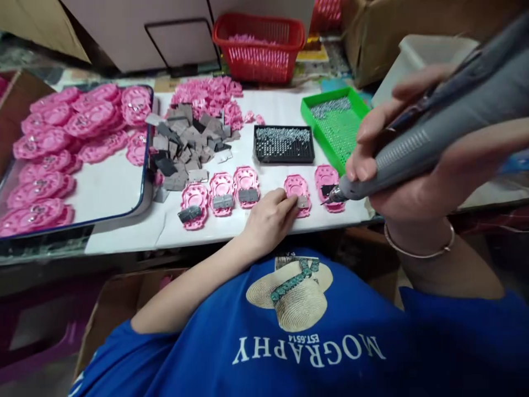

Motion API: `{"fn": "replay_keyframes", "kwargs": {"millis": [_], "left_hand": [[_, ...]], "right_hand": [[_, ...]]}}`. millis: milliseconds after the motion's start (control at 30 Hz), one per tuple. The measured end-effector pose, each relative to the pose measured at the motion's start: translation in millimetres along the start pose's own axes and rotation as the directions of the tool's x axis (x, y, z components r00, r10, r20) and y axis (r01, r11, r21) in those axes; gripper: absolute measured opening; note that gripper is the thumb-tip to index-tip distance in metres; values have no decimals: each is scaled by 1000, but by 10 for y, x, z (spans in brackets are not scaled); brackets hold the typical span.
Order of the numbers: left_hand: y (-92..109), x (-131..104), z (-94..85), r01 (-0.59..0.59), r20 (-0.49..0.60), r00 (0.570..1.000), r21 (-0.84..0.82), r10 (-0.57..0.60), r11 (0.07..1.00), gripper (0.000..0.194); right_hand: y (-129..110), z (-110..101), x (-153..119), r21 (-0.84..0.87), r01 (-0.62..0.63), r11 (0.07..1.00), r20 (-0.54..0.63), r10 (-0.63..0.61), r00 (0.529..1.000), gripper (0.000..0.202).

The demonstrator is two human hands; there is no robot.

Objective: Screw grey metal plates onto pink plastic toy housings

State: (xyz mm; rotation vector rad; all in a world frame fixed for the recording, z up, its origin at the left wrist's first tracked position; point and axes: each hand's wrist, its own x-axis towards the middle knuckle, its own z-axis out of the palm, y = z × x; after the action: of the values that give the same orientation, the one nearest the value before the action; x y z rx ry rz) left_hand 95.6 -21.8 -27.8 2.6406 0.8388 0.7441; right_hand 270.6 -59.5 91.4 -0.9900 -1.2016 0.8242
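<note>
My right hand (433,193) is wrapped round a grey electric screwdriver (409,154). The screwdriver slants down to the left, its bit at the rightmost pink plastic part (327,175), which carries a black plate (328,190). Whether the bit touches it I cannot tell. The fingers of my left hand (268,220) are closed on a small grey plate (303,202) lying on the neighbouring pink part (296,185). Left of that hand, three more pink parts (246,179) lie in a row, each with a grey plate (223,202) across its lower half.
A black tray (285,160) of screws and a green tray (339,129) with screws lie behind the row. Grey plates (185,140) and small pink pieces (206,94) are heaped at centre-left. A white tray (109,190) holds stacked pink parts. A red basket (260,60) stands behind.
</note>
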Motion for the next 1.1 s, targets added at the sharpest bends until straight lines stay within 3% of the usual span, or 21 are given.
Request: {"fn": "replay_keyframes", "kwargs": {"millis": [167, 267, 467, 733, 900, 1000, 1100], "left_hand": [[0, 21, 5, 4, -11, 1000, -21, -4, 1000, 26], [10, 26, -4, -6, -12, 1000, -22, 5, 1000, 27], [0, 17, 11, 4, -4, 1000, -43, -4, 999, 26], [-6, 19, 22, -6, -16, 1000, -46, 5, 999, 28], [-8, 22, 16, -8, -26, 1000, -46, 7, 999, 27], [-11, 18, 14, -9, -22, 1000, -53, 8, 999, 24], [-11, 12, 10, -6, -14, 1000, -58, 5, 998, 22]], "right_hand": [[254, 121, -30, -35, 166, 986, -78, -168, 983, 50], [367, 139, -1, 36, 249, 968, -74, -246, 967, 47], [486, 139, 43, 125, 271, 955, -29, -269, 963, 43], [444, 255, -1, 150, 271, 951, -105, -258, 961, 30], [429, 184, 19, 141, 201, 969, -26, -200, 979, 36], [401, 172, 54, 135, 261, 956, -11, -262, 965, 28], [335, 190, 73, 45, 297, 954, -76, -293, 953, 34]]}}
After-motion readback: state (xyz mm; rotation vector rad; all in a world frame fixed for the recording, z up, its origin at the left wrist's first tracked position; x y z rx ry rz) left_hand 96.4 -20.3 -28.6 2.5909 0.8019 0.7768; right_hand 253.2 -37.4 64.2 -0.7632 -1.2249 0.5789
